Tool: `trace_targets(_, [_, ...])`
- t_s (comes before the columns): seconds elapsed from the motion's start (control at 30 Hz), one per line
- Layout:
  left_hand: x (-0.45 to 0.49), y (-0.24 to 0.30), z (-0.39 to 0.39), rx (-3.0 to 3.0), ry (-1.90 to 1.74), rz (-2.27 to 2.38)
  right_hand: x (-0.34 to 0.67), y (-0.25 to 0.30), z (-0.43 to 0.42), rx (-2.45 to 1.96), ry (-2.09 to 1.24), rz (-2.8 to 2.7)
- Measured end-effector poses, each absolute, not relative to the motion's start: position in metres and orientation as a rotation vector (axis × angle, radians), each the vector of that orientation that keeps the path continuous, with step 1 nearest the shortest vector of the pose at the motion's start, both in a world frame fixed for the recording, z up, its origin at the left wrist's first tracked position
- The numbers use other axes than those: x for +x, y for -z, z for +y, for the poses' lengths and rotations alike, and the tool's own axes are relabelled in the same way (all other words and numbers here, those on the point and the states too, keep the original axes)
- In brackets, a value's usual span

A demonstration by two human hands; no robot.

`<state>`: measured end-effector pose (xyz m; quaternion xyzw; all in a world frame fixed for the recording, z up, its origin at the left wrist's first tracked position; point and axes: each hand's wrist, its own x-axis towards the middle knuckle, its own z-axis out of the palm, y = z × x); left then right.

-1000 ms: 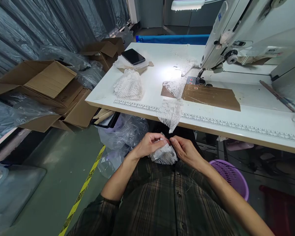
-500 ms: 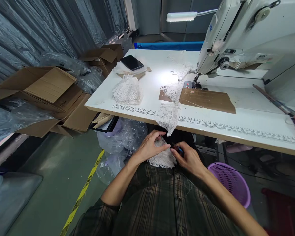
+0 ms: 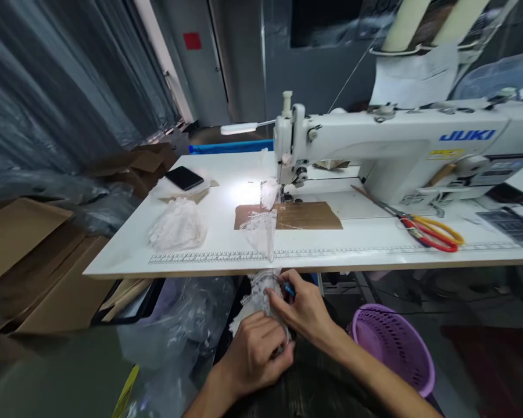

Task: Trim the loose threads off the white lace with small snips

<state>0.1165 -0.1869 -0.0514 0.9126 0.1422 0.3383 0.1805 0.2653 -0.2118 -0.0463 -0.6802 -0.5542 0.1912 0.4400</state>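
Scene: A person sits at a JUKI sewing machine (image 3: 396, 139) and works a lace trim (image 3: 255, 296) with both hands, low in the lap, just below the near edge of the white surface (image 3: 375, 239).
Left hand: The left hand (image 3: 255, 354) is curled shut over the bunched lace and pins it against the body.
Right hand: The right hand (image 3: 307, 310) is just beyond the left. Its fingers are pinched together on a small blue tool (image 3: 290, 288) whose tip is against the lace. What kind of tool it is cannot be told.
Lace: The trim hangs over the near edge as one strip, from the needle area across a cardboard sheet (image 3: 305, 215) down to the hands.
On the surface: A lace pile (image 3: 176, 223) lies at the left and a dark phone (image 3: 183, 177) at the far left. Scissors (image 3: 431, 235) with red and yellow handles lie at the right, well apart from the hands. A printed ruler (image 3: 353, 253) runs along the near edge.
Around: A purple basket (image 3: 392, 348) stands on the floor at the right, with clear plastic bags (image 3: 178, 325) and flattened cartons (image 3: 21, 244) at the left.
Handling: The work probably goes best with the lace held flat and lightly taut between the hands. The tool tip should stay in sight, clear of the left fingertips and of the open mesh.
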Motion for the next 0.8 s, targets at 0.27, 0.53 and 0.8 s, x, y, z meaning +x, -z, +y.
trace_targets(0.27, [0.092,0.046,-0.152,1.596,-0.881,0.780,0.259,0.022,-0.224,-1.147,-0.996,-1.535])
trace_targets(0.53, [0.098,0.040,-0.155,1.174,-0.661,0.632,0.264,0.030,-0.235,-1.168,-1.060,-1.560])
trace_targets(0.8, [0.093,0.032,-0.156,1.219,-0.501,0.872,0.283,0.042,-0.218,-1.329,-1.120,-1.422])
